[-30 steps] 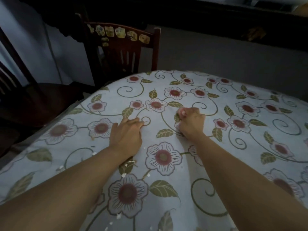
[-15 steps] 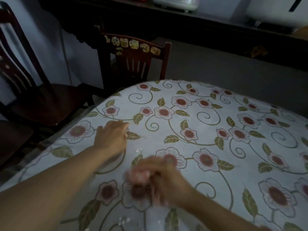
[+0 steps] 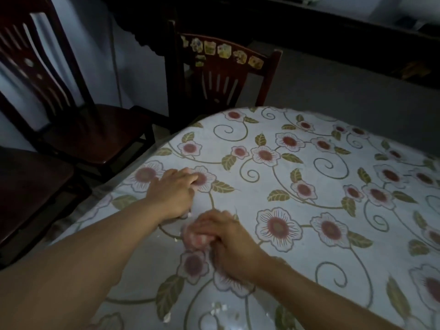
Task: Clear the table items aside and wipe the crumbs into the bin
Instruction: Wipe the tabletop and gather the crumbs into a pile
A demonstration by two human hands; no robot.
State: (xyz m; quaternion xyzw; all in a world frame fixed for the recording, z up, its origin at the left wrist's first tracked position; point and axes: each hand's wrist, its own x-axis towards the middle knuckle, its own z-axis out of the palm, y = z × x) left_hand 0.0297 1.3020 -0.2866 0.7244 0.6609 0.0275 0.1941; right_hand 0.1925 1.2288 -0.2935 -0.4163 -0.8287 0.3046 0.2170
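Observation:
My right hand (image 3: pixel 228 236) grips a bunched pink cloth (image 3: pixel 195 236) and presses it on the flowered tablecloth (image 3: pixel 309 210) near the table's left side. My left hand (image 3: pixel 173 189) rests on the cloth just beyond it, close to the left edge, fingers bent toward the surface and holding nothing I can see. Small white crumbs (image 3: pixel 219 308) lie on the cloth near the front, between my forearms, with a few more crumbs (image 3: pixel 189 213) by the heel of my left hand. No bin is in view.
Two dark wooden chairs stand off the table's left edge: one chair (image 3: pixel 78 129) at the left, another chair (image 3: pixel 221 67) with stickers on its back rail at the far corner. A dark seat (image 3: pixel 28 184) is nearer on the left. Grey floor lies beyond.
My right hand swept the pink cloth from the table's middle toward me and to the left. My left hand slid left toward the table edge. The view turned left.

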